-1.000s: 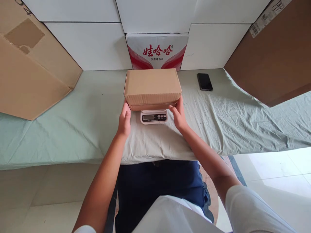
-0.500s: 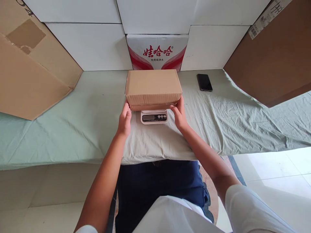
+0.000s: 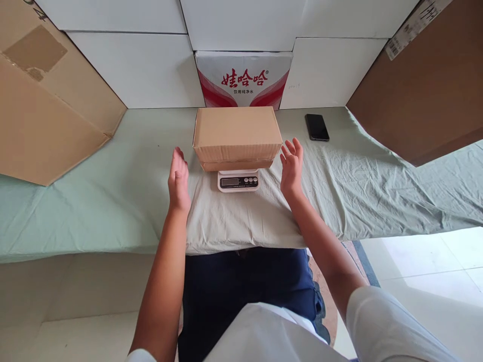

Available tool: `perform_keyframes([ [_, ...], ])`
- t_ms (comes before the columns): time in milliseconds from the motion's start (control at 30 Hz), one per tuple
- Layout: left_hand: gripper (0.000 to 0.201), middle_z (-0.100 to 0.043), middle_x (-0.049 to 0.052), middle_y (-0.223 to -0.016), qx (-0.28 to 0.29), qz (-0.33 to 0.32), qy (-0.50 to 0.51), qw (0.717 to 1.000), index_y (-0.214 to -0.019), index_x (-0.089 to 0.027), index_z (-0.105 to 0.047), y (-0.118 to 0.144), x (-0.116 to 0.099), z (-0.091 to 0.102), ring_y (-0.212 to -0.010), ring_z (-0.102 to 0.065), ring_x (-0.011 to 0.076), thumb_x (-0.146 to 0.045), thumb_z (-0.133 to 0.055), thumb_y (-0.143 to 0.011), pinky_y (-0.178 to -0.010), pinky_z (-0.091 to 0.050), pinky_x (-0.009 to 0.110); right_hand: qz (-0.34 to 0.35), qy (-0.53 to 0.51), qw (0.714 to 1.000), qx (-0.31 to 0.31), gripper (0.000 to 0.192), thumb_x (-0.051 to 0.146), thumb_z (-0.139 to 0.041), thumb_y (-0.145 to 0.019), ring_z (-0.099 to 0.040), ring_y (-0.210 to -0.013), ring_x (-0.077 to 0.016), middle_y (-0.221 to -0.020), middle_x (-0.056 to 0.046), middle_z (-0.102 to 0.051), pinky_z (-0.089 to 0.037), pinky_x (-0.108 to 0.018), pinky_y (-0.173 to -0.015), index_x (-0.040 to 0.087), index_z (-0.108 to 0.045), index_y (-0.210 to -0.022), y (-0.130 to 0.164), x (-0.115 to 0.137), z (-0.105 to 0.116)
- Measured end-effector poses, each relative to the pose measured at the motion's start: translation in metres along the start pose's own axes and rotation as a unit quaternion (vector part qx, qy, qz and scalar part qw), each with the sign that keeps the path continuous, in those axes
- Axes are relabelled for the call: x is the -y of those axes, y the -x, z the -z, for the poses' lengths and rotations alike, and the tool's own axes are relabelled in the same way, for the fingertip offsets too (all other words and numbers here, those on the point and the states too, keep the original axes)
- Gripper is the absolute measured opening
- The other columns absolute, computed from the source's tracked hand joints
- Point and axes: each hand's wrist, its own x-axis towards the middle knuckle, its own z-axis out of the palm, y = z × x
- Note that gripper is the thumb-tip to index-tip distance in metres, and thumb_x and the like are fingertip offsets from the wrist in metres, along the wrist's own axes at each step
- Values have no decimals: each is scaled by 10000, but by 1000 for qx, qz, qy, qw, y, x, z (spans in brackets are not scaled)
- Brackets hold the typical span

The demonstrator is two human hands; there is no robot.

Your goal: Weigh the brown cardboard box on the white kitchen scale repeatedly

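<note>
Centrally, a box [image 3: 237,131] was borne by a scale [image 3: 238,182] on the tabletop [image 3: 98,216], between its back and front edges. The box was placed with its long side along the front edge, and most of the scale was hidden beneath it; the display [image 3: 230,181] and the buttons [image 3: 250,179] were exposed toward the front edge (what was shown on the display, if anything, could not be read). The left hand [image 3: 178,181] was held upright at the box's left, clear of it, with the fingers extended and nothing gripped. The right hand [image 3: 292,166] was held just beside the box's near right corner, with the fingers loosely curled and nothing grasped; whether the box was touched by a fingertip could not be told.

The phone [image 3: 317,127] was laid near the back edge, right of the box, with its screen dark. A red-printed carton [image 3: 243,80] was stood at the back edge behind the box, flanked by white panels [image 3: 132,70]. The left and right ends were bordered by large cardboard [image 3: 56,125] and brown cardboard [image 3: 422,90]. The front edge was draped with a pale green cloth [image 3: 377,201], wrinkled toward the right.
</note>
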Motion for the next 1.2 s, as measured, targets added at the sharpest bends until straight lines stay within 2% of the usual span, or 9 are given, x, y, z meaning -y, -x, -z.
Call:
perform_keyframes([
  [467,905,-247,14,-1805,2,19,-4,1000,-1644,-361,-380,0,-2,-2,-1688,-163,256,-870,-397,-895,-1381,-198,430,-5,-7,1000,3,557,564,-578,-874,-490,-1517,-271,-1547,-34,-518,-325,-575,-1315,375,-477,-1388,-2,-2,-2],
  [767,869,-260,-4,-1801,5,16,-1,1000,-1635,-394,-392,1,1,-2,-1688,-157,261,-863,-396,-903,-1385,-188,443,-13,-2,1000,9,559,588,-609,-855,-510,-1496,-286,-1520,-24,-545,-371,-596,-1300,383,-492,-1362,-1,-4,-1],
  [1200,849,-271,8,-1797,6,18,13,1000,-1630,-380,-409,1,-1,-3,-1686,-165,268,-837,-427,-915,-1386,-180,456,2,16,999,37,538,618,-575,-896,-530,-1464,-278,-1508,-28,-548,-394,-594,-1275,387,-490,-1375,-4,-9,-1],
])
